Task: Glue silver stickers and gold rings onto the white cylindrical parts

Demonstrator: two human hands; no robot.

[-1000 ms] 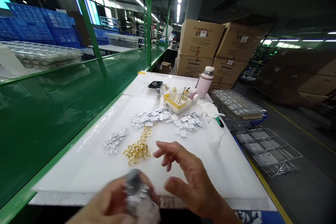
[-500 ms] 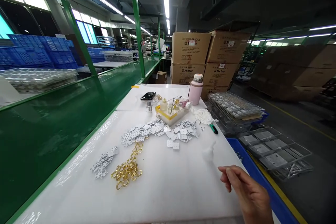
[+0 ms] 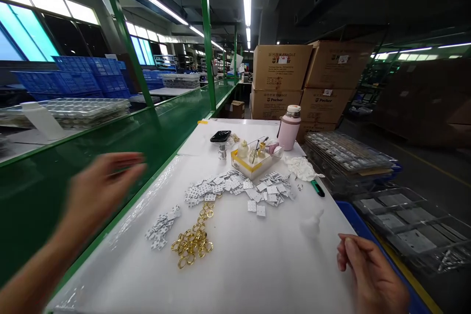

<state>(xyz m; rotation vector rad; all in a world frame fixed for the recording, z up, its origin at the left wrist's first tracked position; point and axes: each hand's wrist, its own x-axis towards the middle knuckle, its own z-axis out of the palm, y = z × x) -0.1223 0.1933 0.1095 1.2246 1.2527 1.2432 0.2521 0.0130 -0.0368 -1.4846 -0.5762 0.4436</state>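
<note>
My left hand (image 3: 106,184), smeared by motion, is in the air over the green belt at the left table edge; what its fingers do is not clear. My right hand (image 3: 370,270) is at the table's right edge, fingers curled and thumb pressed to the forefinger; anything between them is too small or hidden. Nearest to it stands a small translucent white squeeze bottle (image 3: 312,224) with a thin spout. Gold rings (image 3: 192,244) lie heaped at the centre left. Beside them is a small pile of white square pieces with dots (image 3: 162,226). More white square pieces (image 3: 272,190) spread behind.
A yellow-edged tray (image 3: 251,171) with small bottles stands further back, near a phone (image 3: 221,136) and a pink flask (image 3: 289,130). A crumpled white cloth (image 3: 302,169) and a green-handled tool (image 3: 317,188) lie at right. A blue bin (image 3: 355,221) sits beside the table.
My left hand has come into view from the left. The view has turned a little left, so the table's things appear further right. My right hand stays pinched near the right edge.
</note>
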